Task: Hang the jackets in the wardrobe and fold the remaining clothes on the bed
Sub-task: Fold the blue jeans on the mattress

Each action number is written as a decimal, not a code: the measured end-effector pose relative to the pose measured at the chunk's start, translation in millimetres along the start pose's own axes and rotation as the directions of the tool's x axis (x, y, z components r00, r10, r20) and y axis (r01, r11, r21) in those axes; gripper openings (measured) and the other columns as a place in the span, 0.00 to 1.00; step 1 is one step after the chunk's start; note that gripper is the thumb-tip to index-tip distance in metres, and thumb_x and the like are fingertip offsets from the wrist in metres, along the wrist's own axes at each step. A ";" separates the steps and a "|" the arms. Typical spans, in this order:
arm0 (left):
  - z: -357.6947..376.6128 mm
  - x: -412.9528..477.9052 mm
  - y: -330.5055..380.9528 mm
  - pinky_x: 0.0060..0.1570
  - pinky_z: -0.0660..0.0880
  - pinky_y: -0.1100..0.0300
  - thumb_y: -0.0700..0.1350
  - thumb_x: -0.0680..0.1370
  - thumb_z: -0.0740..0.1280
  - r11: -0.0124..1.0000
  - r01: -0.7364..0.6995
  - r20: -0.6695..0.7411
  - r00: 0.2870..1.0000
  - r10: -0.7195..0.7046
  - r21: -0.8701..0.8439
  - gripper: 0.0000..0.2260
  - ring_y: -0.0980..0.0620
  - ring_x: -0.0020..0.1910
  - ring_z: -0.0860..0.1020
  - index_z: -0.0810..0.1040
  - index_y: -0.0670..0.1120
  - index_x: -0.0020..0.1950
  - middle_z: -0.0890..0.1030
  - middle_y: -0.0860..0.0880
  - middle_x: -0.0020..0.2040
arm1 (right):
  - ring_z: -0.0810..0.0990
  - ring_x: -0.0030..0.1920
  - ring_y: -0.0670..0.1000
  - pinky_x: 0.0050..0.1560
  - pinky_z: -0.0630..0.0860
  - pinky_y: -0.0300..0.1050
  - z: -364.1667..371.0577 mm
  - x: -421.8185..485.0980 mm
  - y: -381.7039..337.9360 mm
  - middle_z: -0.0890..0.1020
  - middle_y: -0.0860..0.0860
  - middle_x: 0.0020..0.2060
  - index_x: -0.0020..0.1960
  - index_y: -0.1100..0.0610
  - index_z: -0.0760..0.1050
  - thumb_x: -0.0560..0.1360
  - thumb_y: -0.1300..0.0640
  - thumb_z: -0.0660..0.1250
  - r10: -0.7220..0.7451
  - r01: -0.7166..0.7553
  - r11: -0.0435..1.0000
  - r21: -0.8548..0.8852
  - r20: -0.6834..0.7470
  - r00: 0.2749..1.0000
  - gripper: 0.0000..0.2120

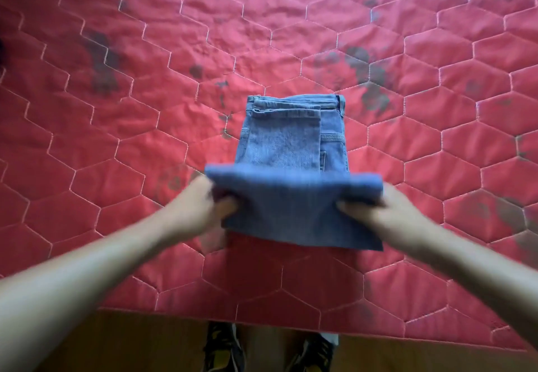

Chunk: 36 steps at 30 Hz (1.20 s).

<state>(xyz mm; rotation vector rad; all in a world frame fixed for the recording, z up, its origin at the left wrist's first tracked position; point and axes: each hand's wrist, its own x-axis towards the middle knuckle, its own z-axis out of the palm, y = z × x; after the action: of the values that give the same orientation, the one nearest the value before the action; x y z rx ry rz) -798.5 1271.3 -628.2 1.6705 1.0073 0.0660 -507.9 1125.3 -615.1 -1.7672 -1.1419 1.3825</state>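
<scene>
A pair of light blue jeans [291, 138] lies partly folded in the middle of the bed, waistband at the far end. The near folded end of the jeans is lifted off the bed and blurred. My left hand [201, 205] grips its left edge, thumb on top. My right hand [378, 211] grips its right edge the same way. Both forearms reach in from the bottom corners.
The bed carries a red quilted cover [116, 109] with hexagon stitching and dark faded patches. Its near edge [291, 319] runs across the bottom, with wooden floor and my shoes [224, 345] below it.
</scene>
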 end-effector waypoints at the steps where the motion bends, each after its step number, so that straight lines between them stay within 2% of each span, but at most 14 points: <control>1: -7.3 20.6 3.1 0.38 0.76 0.56 0.45 0.72 0.65 0.991 0.040 -0.053 0.997 -0.047 -0.128 0.08 0.62 0.40 0.77 0.79 0.47 0.49 0.82 0.51 0.41 | 0.82 0.47 0.45 0.46 0.80 0.45 -7.4 25.3 -3.6 0.86 0.47 0.44 0.49 0.52 0.82 0.78 0.64 0.69 0.066 -0.057 0.990 0.126 -0.067 0.996 0.08; 4: -10.5 85.9 5.1 0.47 0.82 0.52 0.41 0.79 0.66 0.854 0.202 -0.048 0.966 -0.255 -0.480 0.11 0.50 0.53 0.84 0.80 0.49 0.60 0.86 0.50 0.54 | 0.85 0.50 0.52 0.49 0.83 0.47 -29.8 95.1 -7.3 0.87 0.53 0.50 0.56 0.55 0.81 0.79 0.61 0.67 0.229 -0.187 0.869 0.459 -0.035 0.973 0.08; 7: -0.5 114.4 -5.4 0.64 0.76 0.39 0.38 0.81 0.65 0.802 0.312 -0.078 0.911 -0.405 -0.509 0.12 0.39 0.61 0.81 0.77 0.42 0.65 0.82 0.39 0.61 | 0.86 0.49 0.55 0.55 0.81 0.54 -30.4 125.8 11.8 0.87 0.53 0.50 0.56 0.51 0.81 0.78 0.61 0.67 0.384 -0.372 0.808 0.457 0.070 0.921 0.09; 11: 3.5 118.7 -3.0 0.53 0.81 0.51 0.40 0.81 0.66 0.857 0.219 -0.188 0.922 -0.338 -0.466 0.10 0.48 0.51 0.84 0.77 0.43 0.62 0.85 0.44 0.54 | 0.86 0.41 0.49 0.46 0.81 0.46 -22.0 134.5 20.0 0.87 0.49 0.42 0.47 0.54 0.82 0.75 0.62 0.71 0.338 -0.266 0.893 0.363 -0.152 0.929 0.05; 13: -1.3 120.7 2.9 0.52 0.81 0.55 0.39 0.81 0.67 0.913 0.131 -0.299 0.919 -0.258 -0.386 0.11 0.54 0.47 0.83 0.74 0.44 0.63 0.83 0.46 0.52 | 0.83 0.38 0.42 0.39 0.77 0.38 -22.4 134.4 12.3 0.85 0.44 0.38 0.45 0.52 0.79 0.74 0.60 0.70 0.203 -0.159 0.974 0.159 -0.319 0.926 0.03; 14: -2.5 121.8 6.1 0.56 0.80 0.54 0.38 0.80 0.68 0.943 0.108 -0.363 0.904 -0.224 -0.315 0.16 0.54 0.50 0.81 0.71 0.45 0.66 0.81 0.46 0.56 | 0.82 0.41 0.42 0.42 0.76 0.39 -22.2 132.9 9.5 0.84 0.44 0.40 0.49 0.51 0.77 0.74 0.58 0.70 0.145 -0.149 0.989 0.020 -0.391 0.909 0.04; 16: 2.0 121.5 10.3 0.69 0.71 0.54 0.39 0.78 0.68 0.990 0.126 -0.510 0.848 -0.144 -0.069 0.29 0.50 0.66 0.75 0.63 0.48 0.77 0.69 0.44 0.71 | 0.80 0.55 0.52 0.56 0.74 0.48 -15.0 126.7 7.6 0.82 0.50 0.54 0.63 0.53 0.73 0.75 0.56 0.68 -0.008 -0.159 0.948 -0.277 -0.517 0.856 0.18; 18: 19.8 117.1 13.5 0.79 0.55 0.51 0.43 0.77 0.68 0.941 0.060 -0.538 0.832 0.137 0.333 0.36 0.42 0.81 0.54 0.55 0.47 0.82 0.50 0.39 0.81 | 0.69 0.71 0.62 0.71 0.66 0.60 3.6 119.7 8.9 0.72 0.58 0.71 0.76 0.55 0.65 0.75 0.52 0.66 -0.252 -0.138 0.789 -0.599 -0.521 0.816 0.30; 20: 44.6 118.9 8.5 0.79 0.48 0.43 0.52 0.79 0.64 0.728 -0.048 -0.339 0.863 0.375 0.684 0.35 0.39 0.82 0.44 0.54 0.48 0.83 0.44 0.37 0.82 | 0.54 0.80 0.64 0.77 0.50 0.68 26.5 121.9 12.2 0.57 0.60 0.80 0.80 0.55 0.60 0.79 0.44 0.60 -0.361 -0.089 0.547 -0.832 -0.330 0.872 0.33; 21: 54.0 123.8 3.1 0.79 0.46 0.40 0.56 0.80 0.60 0.637 -0.054 -0.253 0.890 0.381 0.769 0.34 0.39 0.82 0.43 0.53 0.50 0.83 0.43 0.37 0.82 | 0.48 0.81 0.63 0.77 0.45 0.70 35.8 126.9 17.3 0.52 0.59 0.82 0.82 0.54 0.56 0.80 0.41 0.56 -0.335 -0.064 0.459 -0.886 -0.240 0.911 0.34; 23: 63.2 137.3 -9.6 0.79 0.42 0.40 0.60 0.82 0.56 0.566 0.007 -0.201 0.938 0.282 0.825 0.33 0.40 0.82 0.41 0.48 0.52 0.83 0.42 0.38 0.82 | 0.41 0.82 0.61 0.76 0.42 0.71 42.4 141.2 31.3 0.44 0.56 0.82 0.83 0.51 0.47 0.82 0.38 0.51 -0.257 -0.066 0.418 -0.906 -0.188 0.948 0.35; 25: 63.5 148.8 -22.2 0.78 0.42 0.40 0.60 0.82 0.54 0.551 0.028 -0.201 0.946 0.255 0.834 0.33 0.41 0.82 0.41 0.48 0.52 0.83 0.43 0.38 0.82 | 0.38 0.81 0.59 0.77 0.41 0.70 39.7 155.0 45.0 0.42 0.55 0.82 0.83 0.48 0.44 0.82 0.37 0.51 -0.215 -0.097 0.463 -0.881 -0.218 0.952 0.35; 32: 55.0 129.1 -4.6 0.79 0.43 0.41 0.60 0.82 0.55 0.599 0.032 -0.202 0.954 0.219 0.800 0.32 0.43 0.82 0.41 0.49 0.53 0.83 0.42 0.41 0.83 | 0.40 0.82 0.58 0.78 0.42 0.69 38.4 136.0 31.5 0.43 0.56 0.82 0.83 0.51 0.47 0.82 0.38 0.53 -0.208 -0.098 0.494 -0.864 -0.227 0.951 0.35; 36: 60.7 73.1 -32.3 0.79 0.48 0.41 0.61 0.81 0.54 0.602 0.032 -0.212 0.950 0.230 0.798 0.32 0.44 0.82 0.40 0.52 0.52 0.83 0.41 0.41 0.83 | 0.42 0.82 0.60 0.77 0.46 0.72 50.5 75.8 60.7 0.46 0.55 0.83 0.83 0.51 0.52 0.79 0.30 0.49 -0.246 -0.068 0.416 -0.907 -0.184 0.952 0.39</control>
<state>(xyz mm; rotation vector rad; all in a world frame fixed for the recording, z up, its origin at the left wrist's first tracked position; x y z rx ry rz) -739.2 1271.3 -709.3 2.6165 1.2678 -0.0824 -534.9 1164.6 -713.6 -2.4460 -1.9958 0.2756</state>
